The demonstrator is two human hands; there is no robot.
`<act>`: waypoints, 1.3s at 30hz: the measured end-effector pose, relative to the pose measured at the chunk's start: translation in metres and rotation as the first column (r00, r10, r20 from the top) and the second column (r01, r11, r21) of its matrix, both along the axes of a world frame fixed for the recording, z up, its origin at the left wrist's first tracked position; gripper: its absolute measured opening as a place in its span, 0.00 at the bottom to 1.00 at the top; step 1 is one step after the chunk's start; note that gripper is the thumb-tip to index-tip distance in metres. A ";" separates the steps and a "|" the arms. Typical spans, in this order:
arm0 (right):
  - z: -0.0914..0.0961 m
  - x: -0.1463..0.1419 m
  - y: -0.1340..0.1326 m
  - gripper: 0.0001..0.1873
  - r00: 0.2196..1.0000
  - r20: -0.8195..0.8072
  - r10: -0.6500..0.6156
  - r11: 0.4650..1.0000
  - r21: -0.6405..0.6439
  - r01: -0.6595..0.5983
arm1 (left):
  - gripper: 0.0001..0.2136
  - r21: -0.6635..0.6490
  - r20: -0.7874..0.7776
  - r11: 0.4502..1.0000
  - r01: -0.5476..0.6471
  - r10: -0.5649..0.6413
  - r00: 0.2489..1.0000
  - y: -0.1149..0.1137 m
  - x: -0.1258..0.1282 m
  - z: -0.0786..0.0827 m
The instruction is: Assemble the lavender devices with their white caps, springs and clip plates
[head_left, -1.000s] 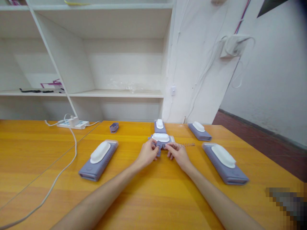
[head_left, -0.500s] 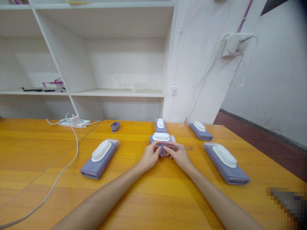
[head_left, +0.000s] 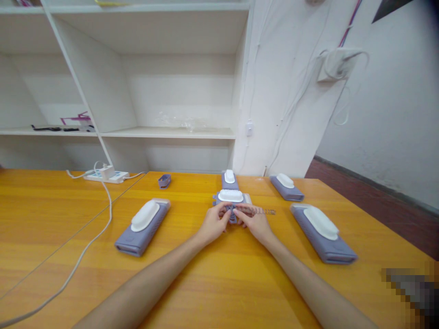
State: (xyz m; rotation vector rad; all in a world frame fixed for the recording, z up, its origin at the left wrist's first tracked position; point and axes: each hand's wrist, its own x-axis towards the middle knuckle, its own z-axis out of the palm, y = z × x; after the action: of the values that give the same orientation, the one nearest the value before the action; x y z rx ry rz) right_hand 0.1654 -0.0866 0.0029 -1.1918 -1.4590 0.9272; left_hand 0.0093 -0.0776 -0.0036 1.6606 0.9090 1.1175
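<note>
Between the fingertips of my two hands is a small grey-purple plastic part (head_left: 232,214). My left hand (head_left: 215,221) pinches its left side. From the right, my right hand (head_left: 255,222) is closed on the same part. A coil spring (head_left: 265,211) sticks out to the right past my right hand, its left end hidden by the fingers. Just behind my hands lies a grey-purple piece with a white bristled oval pad (head_left: 231,196). The fingers cover much of the held part.
Similar grey-purple cases with white oval pads lie at the left (head_left: 142,228), right (head_left: 324,233), back right (head_left: 287,186) and back middle (head_left: 229,179). A small hollow purple piece (head_left: 164,181) sits near the back. A power strip (head_left: 106,174) trails a white cable (head_left: 109,205) across the left.
My hands stay in the same place, with only a slight shift of the small plastic part between the fingertips. Everything else is unchanged.
</note>
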 end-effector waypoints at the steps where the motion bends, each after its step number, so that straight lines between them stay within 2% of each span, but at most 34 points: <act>1: -0.001 0.000 0.000 0.23 1.000 0.002 0.000 1.000 0.000 0.000 | 0.18 0.001 0.001 1.000 0.002 -0.002 1.000 0.000 0.000 0.000; 6: -0.002 0.000 0.001 0.22 1.000 0.007 -0.004 1.000 0.003 0.004 | 0.17 0.016 0.005 1.000 0.005 -0.006 1.000 0.001 0.000 -0.002; 10: -0.006 -0.001 0.002 0.21 1.000 0.024 -0.005 0.999 0.050 0.004 | 0.23 0.010 0.031 1.000 -0.023 0.022 0.999 0.003 -0.001 -0.003; 12: -0.008 -0.001 0.002 0.21 0.998 0.067 -0.009 0.996 0.094 0.003 | 0.24 -0.003 0.023 1.000 -0.015 0.015 1.000 0.003 -0.002 -0.003; 14: -0.010 -0.001 0.002 0.20 0.991 0.135 -0.022 0.987 0.160 0.000 | 0.21 -0.010 0.005 1.000 0.003 -0.003 1.000 0.003 -0.003 -0.002; 19: -0.010 0.001 0.003 0.16 0.959 0.280 -0.032 0.936 0.345 -0.070 | 0.15 -0.038 0.037 0.999 -0.006 0.007 0.999 0.002 -0.003 -0.001; 27: -0.012 0.001 0.002 0.13 0.889 0.439 -0.132 0.909 0.411 -0.067 | 0.17 -0.096 0.175 0.995 0.009 0.008 0.985 0.010 -0.002 -0.011; 32: -0.014 0.000 0.001 0.14 0.872 0.454 -0.185 0.895 0.444 -0.042 | 0.20 -0.130 0.239 0.990 0.054 -0.021 0.971 0.014 -0.003 -0.012; 39: -0.016 0.000 0.001 0.13 0.857 0.460 -0.230 0.887 0.462 -0.010 | 0.19 -0.248 0.257 0.968 -0.029 0.095 0.962 0.011 -0.002 -0.006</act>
State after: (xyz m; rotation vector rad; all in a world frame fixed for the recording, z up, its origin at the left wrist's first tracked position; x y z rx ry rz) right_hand 0.1655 -0.0851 -0.0136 -1.1927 -1.8660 0.1532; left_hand 0.0072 -0.0662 -0.0092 1.2559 0.8877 1.1887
